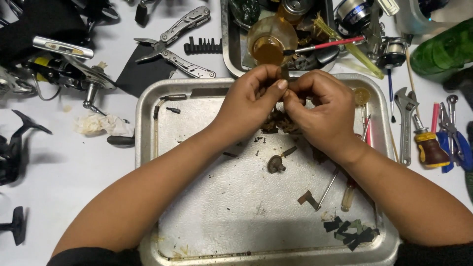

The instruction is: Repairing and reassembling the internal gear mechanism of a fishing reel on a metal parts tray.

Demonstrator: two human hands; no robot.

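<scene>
My left hand (pixel 251 96) and my right hand (pixel 322 106) meet over the far part of a dented metal tray (pixel 148 148). Both pinch one small dark metal part (pixel 285 74) between fingertips; its shape is mostly hidden by my fingers. Under my hands lies a clump of grimy brown parts (pixel 278 120). Nearer me on the tray rest a small round gear on a shaft (pixel 275 164), a thin metal pin (pixel 327 188), a bent metal bit (pixel 308 198) and dark scraps (pixel 351 232) in the near right corner.
A second tray (pixel 227 44) behind holds a jar of amber liquid (pixel 270 39) and a red brush (pixel 322 46). Folding pliers (pixel 175 42), a bit strip (pixel 203 47) and fishing reels (pixel 59 69) lie left; a wrench (pixel 405 123), stubby screwdriver (pixel 429 148) and blue pliers (pixel 456 143) right.
</scene>
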